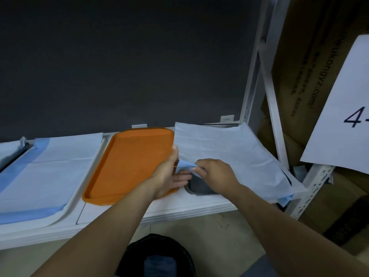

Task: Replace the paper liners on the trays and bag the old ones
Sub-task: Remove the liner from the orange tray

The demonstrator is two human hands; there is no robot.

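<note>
Right hand (215, 174) pinches liner (229, 152) corner over metal tray (199, 189), centre-right; left hand (168, 174) fingers (182, 177) extended, gripping nothing evident. Orange tray (127, 164), centre, bare, unlined. White tray (68, 207), lower left, lined.

Three trays were in plain sight: one orange tray (129, 164), one white tray (87, 174) and one metal tray (196, 189). Two paper liners lay spread, a right liner (229, 152) and a left liner (50, 176). There were two hands, the left hand (167, 176) and the right hand (215, 172), one black bag (159, 254) and one numbered sheet (343, 108).

Orange tray (127, 164) crowds centre; slanted shelf brace (273, 116) bars right; shelf front strip (119, 218) free.
</note>
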